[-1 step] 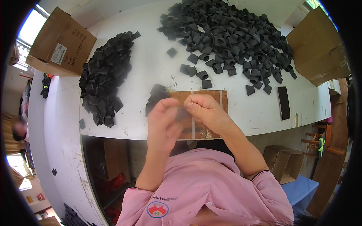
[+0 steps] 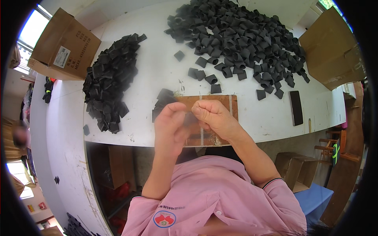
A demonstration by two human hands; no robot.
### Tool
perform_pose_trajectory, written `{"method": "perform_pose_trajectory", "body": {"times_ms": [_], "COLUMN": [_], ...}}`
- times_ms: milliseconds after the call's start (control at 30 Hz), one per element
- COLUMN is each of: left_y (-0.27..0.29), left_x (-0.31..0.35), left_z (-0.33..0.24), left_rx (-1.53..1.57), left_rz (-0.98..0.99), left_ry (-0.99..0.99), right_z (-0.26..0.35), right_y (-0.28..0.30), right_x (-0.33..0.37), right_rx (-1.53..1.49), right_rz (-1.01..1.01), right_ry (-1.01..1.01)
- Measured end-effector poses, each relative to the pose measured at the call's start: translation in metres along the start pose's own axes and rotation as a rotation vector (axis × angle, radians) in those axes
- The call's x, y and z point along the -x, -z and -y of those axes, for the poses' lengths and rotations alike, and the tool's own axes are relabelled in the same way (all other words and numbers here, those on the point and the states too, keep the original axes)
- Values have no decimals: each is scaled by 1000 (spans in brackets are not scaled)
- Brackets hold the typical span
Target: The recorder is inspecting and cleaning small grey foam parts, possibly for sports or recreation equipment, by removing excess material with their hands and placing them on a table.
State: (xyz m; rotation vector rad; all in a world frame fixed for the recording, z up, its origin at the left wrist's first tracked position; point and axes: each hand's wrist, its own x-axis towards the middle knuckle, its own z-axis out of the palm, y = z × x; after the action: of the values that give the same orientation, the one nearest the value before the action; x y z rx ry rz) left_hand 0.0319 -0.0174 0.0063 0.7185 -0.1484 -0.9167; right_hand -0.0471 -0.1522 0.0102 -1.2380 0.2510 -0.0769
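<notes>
Over a brown board (image 2: 234,103) at the table's front edge, both my hands are close together. My right hand (image 2: 216,118) is closed, thumb pressed against the curled index finger. A blurred dark patch shows by its fingertips; its shape cannot be made out. Just to the left is my left hand (image 2: 170,128), its fingers bent and smeared by motion, so whether they grip anything is unclear. Several flat black pieces (image 2: 165,94) lie beyond the left hand, partly covered by it. Farther off spreads a big heap of short black tube-like pieces (image 2: 240,43).
A pile of flattened black pieces (image 2: 108,82) lies on the left of the white table (image 2: 153,59). Cardboard boxes stand at the far left (image 2: 65,43) and far right (image 2: 334,47). A dark phone (image 2: 296,108) rests at the right. An open carton (image 2: 295,169) is below the table.
</notes>
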Motion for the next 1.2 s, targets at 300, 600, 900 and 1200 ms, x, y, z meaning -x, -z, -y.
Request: {"method": "perform_pose_trajectory", "body": {"times_ms": [300, 600, 900, 1200], "left_y": [-16, -31, -15, -6], "left_x": [-7, -2, 8, -9], "left_z": [1, 3, 17, -9], "left_rx": [-1054, -225, -493, -956], "left_rz": [18, -230, -243, 33], "left_ry": [-785, -526, -565, -576], "right_z": [-12, 5, -7, 15], "right_y": [-5, -25, -12, -19], "right_x": [13, 6, 3, 12], "right_rx": [645, 1148, 1094, 1075], "right_rz": [-444, -528, -438, -356], "right_ry": [536, 993, 974, 715]}}
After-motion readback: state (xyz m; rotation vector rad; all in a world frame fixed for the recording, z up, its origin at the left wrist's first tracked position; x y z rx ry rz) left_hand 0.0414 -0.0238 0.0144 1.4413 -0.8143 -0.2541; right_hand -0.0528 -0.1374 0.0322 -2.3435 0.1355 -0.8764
